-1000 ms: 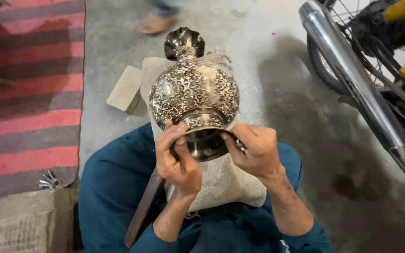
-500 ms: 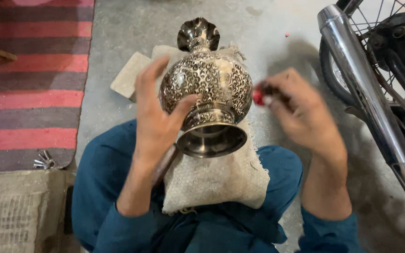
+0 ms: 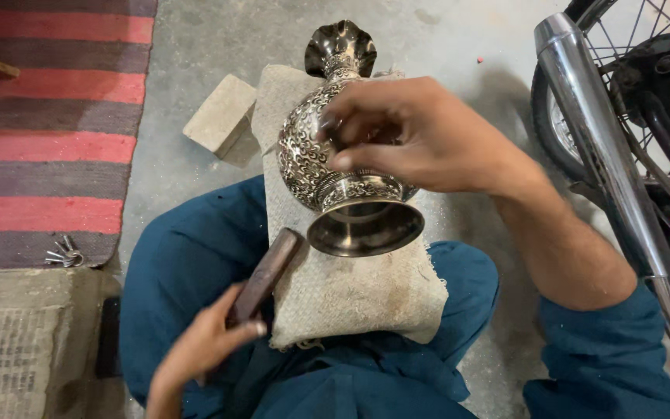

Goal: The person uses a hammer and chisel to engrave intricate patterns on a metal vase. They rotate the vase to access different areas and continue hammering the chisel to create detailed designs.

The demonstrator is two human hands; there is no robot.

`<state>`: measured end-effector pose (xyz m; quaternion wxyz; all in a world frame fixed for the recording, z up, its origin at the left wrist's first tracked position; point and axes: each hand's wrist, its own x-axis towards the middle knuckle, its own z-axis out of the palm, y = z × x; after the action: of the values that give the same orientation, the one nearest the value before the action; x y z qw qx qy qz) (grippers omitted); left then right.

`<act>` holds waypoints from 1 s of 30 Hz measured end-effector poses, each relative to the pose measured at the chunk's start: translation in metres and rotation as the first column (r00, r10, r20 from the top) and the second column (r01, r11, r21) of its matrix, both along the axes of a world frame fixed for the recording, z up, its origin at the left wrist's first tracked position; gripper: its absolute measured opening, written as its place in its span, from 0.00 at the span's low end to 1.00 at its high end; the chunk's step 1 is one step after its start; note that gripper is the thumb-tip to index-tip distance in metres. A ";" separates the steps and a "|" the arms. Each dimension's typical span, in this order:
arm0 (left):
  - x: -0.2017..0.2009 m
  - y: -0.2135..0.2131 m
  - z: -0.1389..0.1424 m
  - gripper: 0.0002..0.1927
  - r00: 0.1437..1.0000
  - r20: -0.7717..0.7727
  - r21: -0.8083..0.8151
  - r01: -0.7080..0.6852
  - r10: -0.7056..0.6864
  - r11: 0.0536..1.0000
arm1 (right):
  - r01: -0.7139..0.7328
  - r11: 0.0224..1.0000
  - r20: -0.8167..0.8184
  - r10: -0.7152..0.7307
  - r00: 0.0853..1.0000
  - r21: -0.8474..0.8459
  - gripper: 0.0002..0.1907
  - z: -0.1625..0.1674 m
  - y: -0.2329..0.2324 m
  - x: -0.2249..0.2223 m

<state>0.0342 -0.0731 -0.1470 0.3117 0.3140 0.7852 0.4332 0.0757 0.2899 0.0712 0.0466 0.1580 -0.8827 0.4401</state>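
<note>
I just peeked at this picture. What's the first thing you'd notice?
The shiny engraved metal vase lying on a burlap pad across the person's lap, with the right hand resting on its side. The left hand grips a dark wooden stick beside it. A motorcycle's chrome exhaust pipe gleams at the right.

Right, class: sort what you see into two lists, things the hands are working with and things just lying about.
In use:
vase, under the right hand
wooden tool, in the left hand
cloth pad, under the vase

Lying about:
block
keys
striped rug
motorbike
</note>
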 end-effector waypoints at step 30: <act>-0.014 0.057 0.086 0.28 0.829 -0.276 0.380 -0.371 0.487 0.847 | -0.148 0.906 -0.039 0.178 0.983 0.395 0.16 0.006 -0.012 -0.031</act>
<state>0.0206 -0.0161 -0.0606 0.0016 0.2465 0.8013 0.5452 0.0449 0.2783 0.0768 0.0099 0.2535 -0.9341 0.2513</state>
